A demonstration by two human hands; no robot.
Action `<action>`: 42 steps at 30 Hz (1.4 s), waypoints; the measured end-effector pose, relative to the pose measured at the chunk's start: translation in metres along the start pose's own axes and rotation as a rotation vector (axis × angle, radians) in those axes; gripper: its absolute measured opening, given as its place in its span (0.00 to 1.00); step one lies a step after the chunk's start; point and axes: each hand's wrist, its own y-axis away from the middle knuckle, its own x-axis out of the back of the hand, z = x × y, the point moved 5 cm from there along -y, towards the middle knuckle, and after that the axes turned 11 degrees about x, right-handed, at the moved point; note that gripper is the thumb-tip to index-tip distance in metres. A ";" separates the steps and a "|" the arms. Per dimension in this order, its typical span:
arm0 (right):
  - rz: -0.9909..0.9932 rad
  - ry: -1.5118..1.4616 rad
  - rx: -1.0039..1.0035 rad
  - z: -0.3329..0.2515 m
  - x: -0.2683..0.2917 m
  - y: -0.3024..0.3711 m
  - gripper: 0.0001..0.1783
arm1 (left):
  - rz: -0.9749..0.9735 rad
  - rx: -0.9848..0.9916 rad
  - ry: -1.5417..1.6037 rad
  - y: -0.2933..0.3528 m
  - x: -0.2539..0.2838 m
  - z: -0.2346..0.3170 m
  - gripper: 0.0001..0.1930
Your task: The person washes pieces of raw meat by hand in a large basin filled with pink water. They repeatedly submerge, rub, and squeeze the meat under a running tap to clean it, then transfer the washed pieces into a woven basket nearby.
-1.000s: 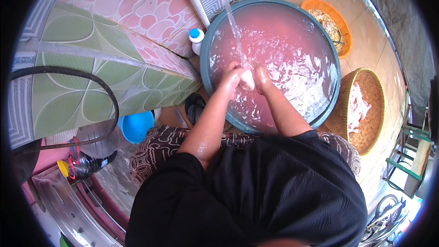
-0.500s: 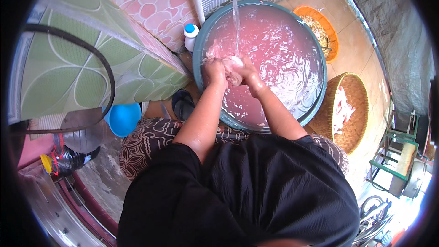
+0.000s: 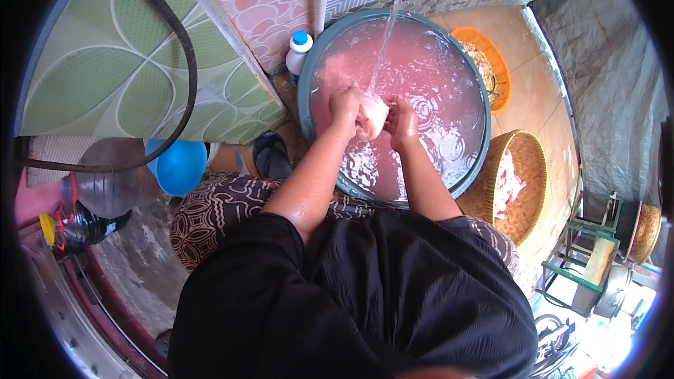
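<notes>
Over a large round grey-blue tub (image 3: 305, 91) of pinkish water (image 3: 449, 63), my left hand (image 3: 343, 108) is closed on a pale pink piece of raw meat (image 3: 373, 116). A thin stream of water (image 3: 387, 38) falls from above onto or just beside the meat. My right hand (image 3: 404, 126) is at the meat's right side, its fingers apart and slightly curled toward it; whether the fingertips touch it is hard to see. Both hands are wet and above the water's surface.
A woven basket (image 3: 537, 182) with pale meat pieces (image 3: 507, 186) stands right of the tub. Behind it is an orange basin (image 3: 500, 74) with scraps. A white bottle with a blue cap (image 3: 298, 55) touches the wall. A blue bowl (image 3: 181, 168) and dark sandal (image 3: 272, 156) lie left.
My right hand has come off the meat and loosened, while my left still grips it. The meat has shifted slightly right, under the stream. The view has tilted somewhat.
</notes>
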 end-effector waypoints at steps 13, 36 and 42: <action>-0.398 0.522 0.528 -0.020 -0.035 0.025 0.08 | 0.009 0.273 0.236 -0.018 0.012 -0.017 0.07; -0.329 0.233 0.402 -0.028 -0.036 0.030 0.28 | -0.262 0.242 0.099 -0.028 -0.013 -0.019 0.14; -0.236 -0.066 0.092 -0.030 -0.011 0.016 0.28 | -0.274 0.155 -0.349 0.023 -0.026 0.020 0.14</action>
